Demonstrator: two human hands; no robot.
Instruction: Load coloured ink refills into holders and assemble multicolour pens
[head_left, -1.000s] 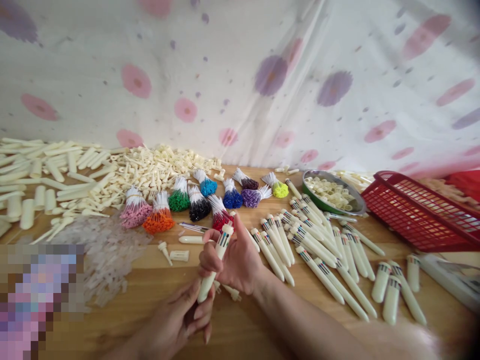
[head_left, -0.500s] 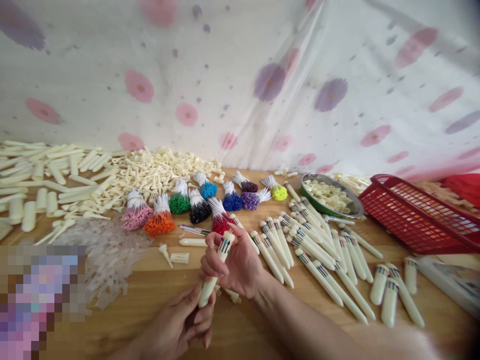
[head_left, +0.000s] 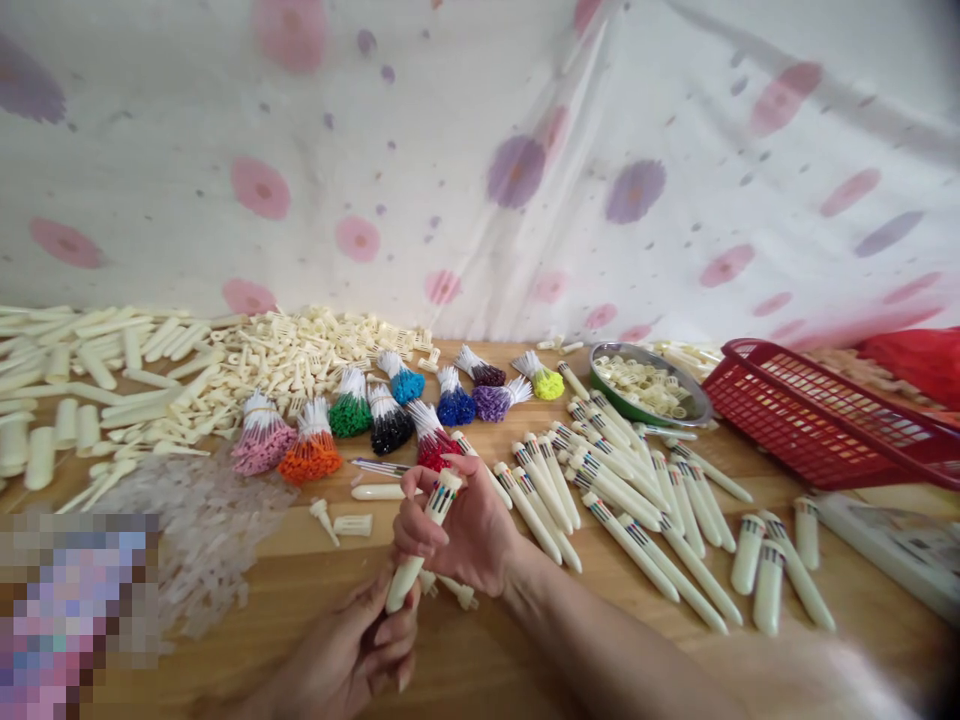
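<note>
1. Spreading beneath the work: wooden tabletop [head_left: 480,670].
2. Close together over it, left hand [head_left: 364,630] clamped on the near end, right hand [head_left: 472,525] curled round the farther part of one pen [head_left: 407,576].
3. Pen between both, long axis slanting near-left to far-right.

The held pen [head_left: 407,577] is cream with coloured slots; the basket [head_left: 810,428] is latticed red. Beyond the basket, the curtain [head_left: 435,150] is white with pink and purple flowers
</note>
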